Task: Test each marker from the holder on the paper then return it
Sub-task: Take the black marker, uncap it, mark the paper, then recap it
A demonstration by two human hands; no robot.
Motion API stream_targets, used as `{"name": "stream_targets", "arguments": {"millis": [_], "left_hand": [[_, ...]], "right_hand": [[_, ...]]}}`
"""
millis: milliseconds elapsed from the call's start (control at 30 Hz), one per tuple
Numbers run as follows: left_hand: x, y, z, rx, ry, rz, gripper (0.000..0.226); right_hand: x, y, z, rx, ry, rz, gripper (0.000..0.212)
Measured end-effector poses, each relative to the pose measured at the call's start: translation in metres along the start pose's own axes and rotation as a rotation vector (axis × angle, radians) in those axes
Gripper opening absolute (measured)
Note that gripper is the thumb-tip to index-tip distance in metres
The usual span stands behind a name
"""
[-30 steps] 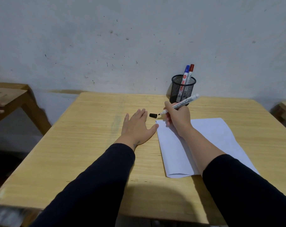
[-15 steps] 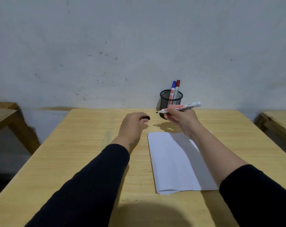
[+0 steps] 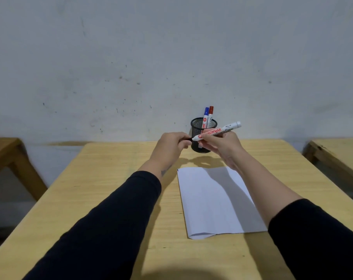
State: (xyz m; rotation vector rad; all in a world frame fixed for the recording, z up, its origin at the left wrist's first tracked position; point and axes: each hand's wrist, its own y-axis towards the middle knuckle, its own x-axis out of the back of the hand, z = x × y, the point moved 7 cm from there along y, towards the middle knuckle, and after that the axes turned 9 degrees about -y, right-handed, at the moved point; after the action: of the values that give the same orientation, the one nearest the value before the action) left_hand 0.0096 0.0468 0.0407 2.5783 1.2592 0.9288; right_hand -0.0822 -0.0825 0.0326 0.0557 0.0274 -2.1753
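Both arms reached forward in dark sleeves, the hands raised and nearly meeting; the left hand [image 3: 170,146] was pinched closed, the right hand [image 3: 222,145] curled in a grip.

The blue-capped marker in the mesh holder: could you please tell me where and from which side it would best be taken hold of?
Probably by the blue-capped marker at its cap and upper barrel, from above. It stands nearly upright in the black mesh holder, with only that part above the rim. The red-capped marker sits close on its right, so pinch front to back and lift straight up.

Matt wooden table [image 3: 115,178], black mesh holder [image 3: 197,126], smooth paper [image 3: 212,199].
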Motion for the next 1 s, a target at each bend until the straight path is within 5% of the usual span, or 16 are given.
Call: {"name": "stream_targets", "arguments": {"millis": [433,633,767,833,933,1000], "left_hand": [[-0.006,-0.001,-0.015,-0.023,0.123,0.015,0.015],[-0.011,0.000,-0.015,0.003,0.152,-0.026,0.017],[-0.004,0.010,-0.018,0.017,0.179,-0.061,0.019],[0.001,0.017,-0.022,-0.003,0.203,-0.075,0.020],[0.004,0.028,-0.031,-0.043,0.216,-0.077,0.020],[0.003,0.036,-0.037,-0.077,0.205,-0.087,0.021]], "right_hand": [[0.000,-0.001,-0.005,-0.049,-0.013,0.011,0.029],[0.000,-0.002,0.000,-0.025,-0.090,-0.037,0.006],[0.010,-0.003,0.025,0.106,-0.909,-0.281,0.042],[0.010,-0.008,0.049,0.308,-1.263,-0.471,0.031],[-0.008,-0.007,0.066,0.734,-1.444,-0.511,0.015],[-0.007,0.002,0.068,0.774,-1.460,-0.496,0.012]]}}
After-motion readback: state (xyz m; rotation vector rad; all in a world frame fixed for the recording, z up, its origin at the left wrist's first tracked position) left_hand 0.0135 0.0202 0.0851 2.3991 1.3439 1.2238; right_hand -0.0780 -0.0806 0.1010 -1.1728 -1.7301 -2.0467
